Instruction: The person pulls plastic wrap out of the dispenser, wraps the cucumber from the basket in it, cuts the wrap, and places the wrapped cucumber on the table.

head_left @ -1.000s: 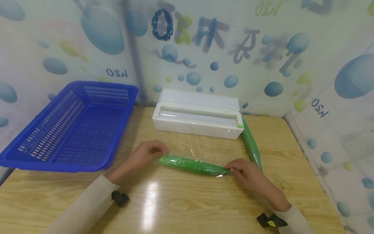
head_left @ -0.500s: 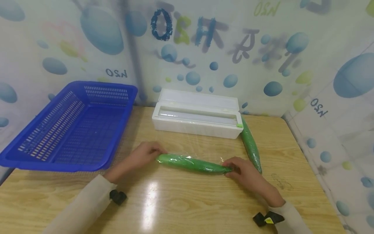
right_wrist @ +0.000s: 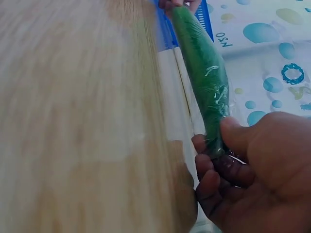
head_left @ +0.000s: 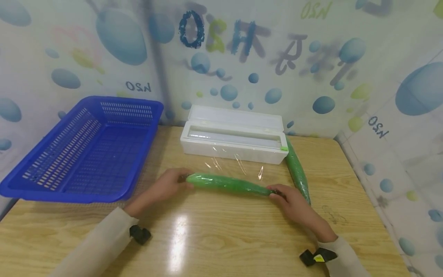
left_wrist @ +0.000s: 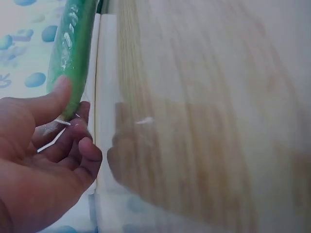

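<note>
A long green cucumber (head_left: 225, 183) in clear plastic film spans the space between my two hands, raised a little off the table. My left hand (head_left: 170, 187) pinches its left end; in the left wrist view the thumb (left_wrist: 60, 97) presses on the film there and loose film shows by the fingers. The thinner right end is pinched by my right hand (head_left: 292, 204), with the thumb (right_wrist: 235, 133) on its side in the right wrist view. Shiny creases of clear film (head_left: 238, 163) stretch between the cucumber and the white cling film box (head_left: 235, 150), whose lid stands open.
A second wrapped cucumber (head_left: 297, 173) lies at the right end of the box. On the left stands a blue plastic basket (head_left: 142, 165) with slotted sides. Patterned walls (head_left: 221, 50) border the wooden table (head_left: 221, 242) at the back and right.
The cucumber has come up and slightly away from me, held at both ends. My right fingers have shifted their hold on its tip. The film toward the box shows more creases.
</note>
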{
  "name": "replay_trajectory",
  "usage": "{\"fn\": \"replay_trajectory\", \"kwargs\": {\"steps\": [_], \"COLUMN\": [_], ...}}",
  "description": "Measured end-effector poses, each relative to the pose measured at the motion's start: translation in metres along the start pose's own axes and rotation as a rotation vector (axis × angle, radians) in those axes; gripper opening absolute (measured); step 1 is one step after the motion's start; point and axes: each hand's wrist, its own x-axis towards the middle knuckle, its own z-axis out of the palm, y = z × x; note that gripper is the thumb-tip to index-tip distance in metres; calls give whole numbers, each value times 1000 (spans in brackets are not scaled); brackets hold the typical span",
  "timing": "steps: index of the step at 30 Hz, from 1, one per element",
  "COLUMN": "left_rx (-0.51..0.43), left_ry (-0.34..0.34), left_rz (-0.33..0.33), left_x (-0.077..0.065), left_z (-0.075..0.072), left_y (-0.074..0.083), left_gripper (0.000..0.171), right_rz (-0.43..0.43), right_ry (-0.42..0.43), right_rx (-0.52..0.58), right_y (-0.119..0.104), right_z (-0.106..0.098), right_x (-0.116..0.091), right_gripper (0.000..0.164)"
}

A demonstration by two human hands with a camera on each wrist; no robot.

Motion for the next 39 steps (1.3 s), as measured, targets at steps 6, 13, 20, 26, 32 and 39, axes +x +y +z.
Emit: {"fn": "replay_trajectory", "kwargs": {"steps": [6,13,20,26,32,39], "left_rx": [14,-5,-56,-84,-36,-1], "left_ry": [32,67,67,108,162,133], "left_rz": [-15,-39,-86,-72,-98,-88], "left_x": [0,3,4,8,12,15], "left_z": [0,1,1,3,3,1], "left_y": [1,1,0,1,3,3], "left_gripper": [30,22,41,35,34,36], "right_rz": [40,42,75,120,156,156], "right_ry": [14,93,99,101,105,136], "right_rx": [21,44,45,41,8,17], "right_y": [-1,2,0,2,2,3], "right_z": [0,1,1,-1,-2,-3], "right_x": [1,6,7,11,14,19], "right_gripper": [28,29,21,20,27,35]}}
